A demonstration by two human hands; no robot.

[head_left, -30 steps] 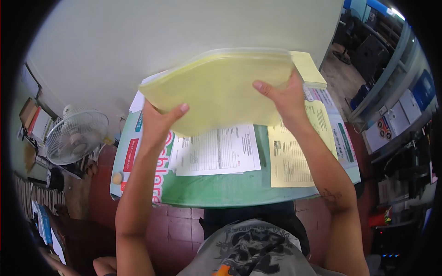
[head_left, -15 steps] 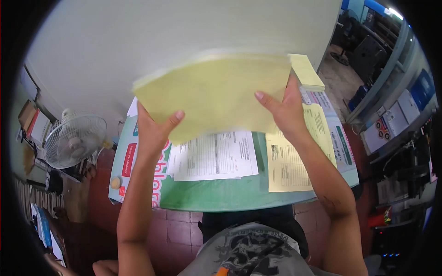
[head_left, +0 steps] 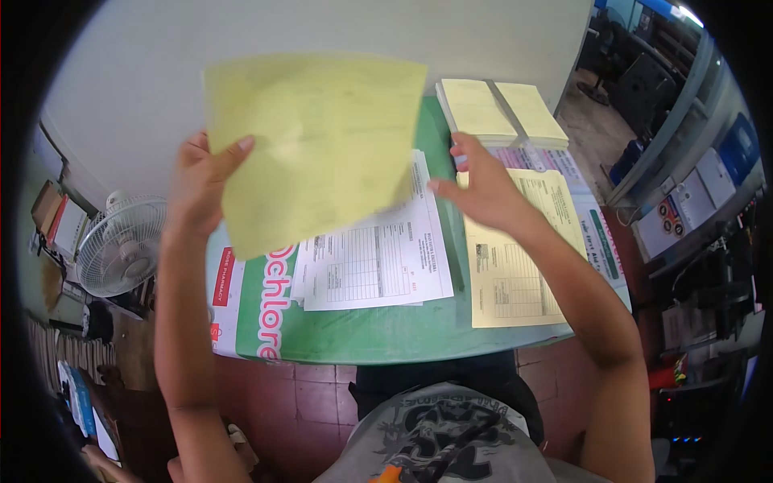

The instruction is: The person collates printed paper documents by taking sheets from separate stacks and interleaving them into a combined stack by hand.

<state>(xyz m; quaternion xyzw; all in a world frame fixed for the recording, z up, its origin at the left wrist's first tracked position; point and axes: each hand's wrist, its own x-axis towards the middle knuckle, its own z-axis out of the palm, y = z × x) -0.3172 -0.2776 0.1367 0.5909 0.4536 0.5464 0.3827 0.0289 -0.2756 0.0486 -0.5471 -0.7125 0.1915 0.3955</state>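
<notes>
My left hand grips yellow paper by its left edge, thumb on the near face. The paper is raised above the table and blurred by motion; whether it is one sheet or several I cannot tell. To its right, my right hand is off the paper, with thumb and fingers apart. White printed forms lie on the table, partly hidden behind the raised paper. Beneath my right forearm are yellow printed forms. A stack of yellow paper with a grey band across it sits at the far right corner.
The green table carries printed adverts and has a rounded front edge. A wall rises behind it. On the left stands a white fan. A doorway opens at the far right.
The yellow paper has swung up and left with my left hand. My right hand has let go of its right side and opened. The banded stack has come into fuller view.
</notes>
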